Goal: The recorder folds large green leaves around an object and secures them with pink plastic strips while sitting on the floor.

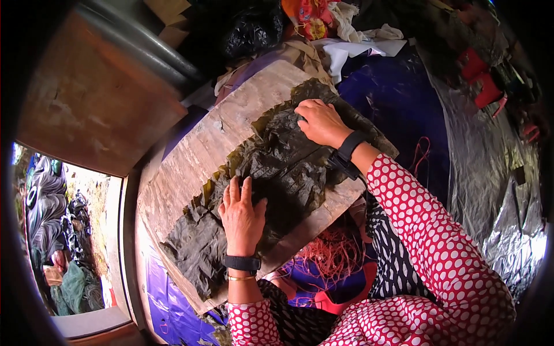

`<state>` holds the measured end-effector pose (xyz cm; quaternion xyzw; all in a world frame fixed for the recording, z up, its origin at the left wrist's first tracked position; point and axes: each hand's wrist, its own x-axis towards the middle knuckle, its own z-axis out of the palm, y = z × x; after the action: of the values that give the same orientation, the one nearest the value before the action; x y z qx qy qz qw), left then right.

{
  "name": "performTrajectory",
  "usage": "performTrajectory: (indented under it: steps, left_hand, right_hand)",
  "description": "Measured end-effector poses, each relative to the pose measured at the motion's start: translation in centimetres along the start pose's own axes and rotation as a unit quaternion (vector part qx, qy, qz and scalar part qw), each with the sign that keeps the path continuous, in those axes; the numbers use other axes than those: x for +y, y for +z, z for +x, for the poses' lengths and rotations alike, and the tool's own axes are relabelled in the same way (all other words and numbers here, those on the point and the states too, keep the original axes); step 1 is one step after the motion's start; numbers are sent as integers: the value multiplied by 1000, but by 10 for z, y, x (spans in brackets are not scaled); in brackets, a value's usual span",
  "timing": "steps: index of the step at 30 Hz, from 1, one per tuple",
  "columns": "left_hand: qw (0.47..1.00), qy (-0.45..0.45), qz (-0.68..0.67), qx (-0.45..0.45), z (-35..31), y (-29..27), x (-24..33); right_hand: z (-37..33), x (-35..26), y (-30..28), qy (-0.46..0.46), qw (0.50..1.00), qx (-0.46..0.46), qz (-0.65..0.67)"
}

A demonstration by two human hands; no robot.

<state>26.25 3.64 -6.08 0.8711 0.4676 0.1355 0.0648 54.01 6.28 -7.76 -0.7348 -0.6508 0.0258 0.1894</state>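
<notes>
A long layer of wrinkled, dark olive-brown leafy sheets [281, 167], whose exact kind I cannot tell, lies along a worn wooden board [196, 144]. The board slants from lower left to upper right in front of me. My left hand [241, 222] rests on the near-left part of the sheets, palm down, fingers stretched and thumb apart. Farther up on the right, my right hand [324, 122] lies on the sheets with its fingers slightly bent and the thumb apart from them. Ragged, lighter green edges show along the layer's far side.
Pink-red plastic strings [330, 256] lie in a red-rimmed container [346, 300] below the board. A brown wooden panel [98, 98] stands at the left above a bright opening. Purple sheeting [398, 98] and silvery plastic [485, 167] spread at the right. A black plastic bag [254, 32] sits behind.
</notes>
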Motion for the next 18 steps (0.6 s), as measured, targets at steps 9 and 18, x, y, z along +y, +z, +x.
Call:
performTrajectory:
  steps: [9, 18]
  left_hand:
    - [995, -63, 39, -67, 4, 1, 5]
    - [996, -23, 19, 81, 4, -18, 9]
  right_hand:
    - [-8, 15, -11, 35, 999, -13, 10]
    - [-16, -18, -38, -25, 992, 119, 32]
